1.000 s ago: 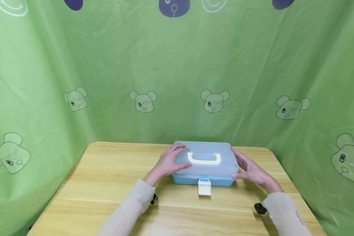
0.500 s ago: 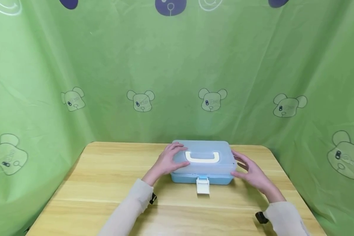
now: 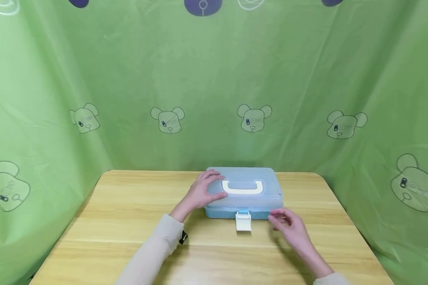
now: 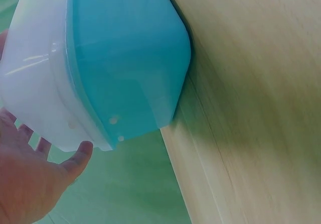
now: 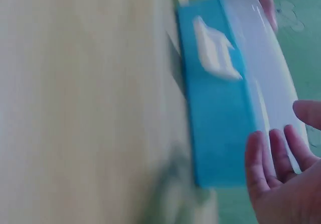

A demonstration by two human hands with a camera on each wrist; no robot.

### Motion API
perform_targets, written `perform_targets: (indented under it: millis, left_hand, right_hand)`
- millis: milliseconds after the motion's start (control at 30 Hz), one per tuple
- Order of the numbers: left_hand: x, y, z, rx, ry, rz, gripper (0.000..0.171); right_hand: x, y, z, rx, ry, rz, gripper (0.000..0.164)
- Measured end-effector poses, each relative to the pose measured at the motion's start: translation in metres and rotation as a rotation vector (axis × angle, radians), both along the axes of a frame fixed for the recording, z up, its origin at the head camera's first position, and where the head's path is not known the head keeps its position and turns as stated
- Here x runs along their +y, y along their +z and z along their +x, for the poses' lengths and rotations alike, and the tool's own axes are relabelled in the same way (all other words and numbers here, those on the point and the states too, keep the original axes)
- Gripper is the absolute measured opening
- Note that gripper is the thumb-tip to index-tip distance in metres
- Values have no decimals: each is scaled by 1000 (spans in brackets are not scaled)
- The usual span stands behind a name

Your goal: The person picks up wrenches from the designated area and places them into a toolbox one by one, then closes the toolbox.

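A plastic storage box (image 3: 224, 213) with a blue base sits near the table's back edge. Its translucent lid (image 3: 242, 173) is down on the base and carries a white carry handle (image 3: 243, 190) lying flat. At the front, a white latch (image 3: 243, 222) hangs loose and flipped down. My left hand (image 3: 201, 192) rests on the lid's left end, fingers on top and thumb toward the front. Just off the front right corner is my right hand (image 3: 290, 227), fingers loosely bent and holding nothing. The right wrist view shows its palm (image 5: 291, 194) facing the box.
The wooden table (image 3: 128, 225) carries the box and has rounded back corners. A green curtain (image 3: 214, 79) printed with bear heads hangs behind it and along both sides. A black wrist camera (image 3: 183, 237) shows under the left cuff.
My right hand has left the box's right side and come nearer, to the front right corner. My left hand keeps its place on the lid. The whole head view has shifted slightly.
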State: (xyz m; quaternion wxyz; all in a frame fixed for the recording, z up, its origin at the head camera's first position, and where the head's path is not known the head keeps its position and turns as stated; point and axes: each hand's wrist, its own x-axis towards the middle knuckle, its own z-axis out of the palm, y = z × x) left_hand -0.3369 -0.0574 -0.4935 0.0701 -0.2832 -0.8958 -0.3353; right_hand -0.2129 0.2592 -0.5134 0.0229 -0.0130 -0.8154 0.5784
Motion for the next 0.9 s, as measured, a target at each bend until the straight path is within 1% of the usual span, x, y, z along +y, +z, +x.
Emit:
perform_targets:
  millis: [100,167,233,367,533,633,767,900]
  left_hand:
    - [-2,2,-1,-2,6,-2,67]
    - [-3,4,-1,-9,8,0,67]
    - [-3,4,-1,-15,5,6,66]
    - [-4,3,-2,-18,-1,8,65]
    - [-3,2,-3,-6,0,14,64]
    - [-3,2,-3,-10,0,17,64]
    - [-2,0,-1,-26,-5,14,65]
    - [-1,0,0,-31,-9,10,66]
  right_hand:
    - [-15,-10,3,-151,96,-167,54]
    - [-22,-15,2,-221,158,-256,63]
    - [-26,-19,0,-263,210,-326,71]
    - [-32,-26,-4,-283,249,-396,74]
    - [-39,-30,-7,-278,269,-432,73]
    - [-42,-31,-8,-269,258,-444,73]
    - [-44,-36,-8,-264,235,-426,74]
    - [-44,-38,-7,-273,235,-437,71]
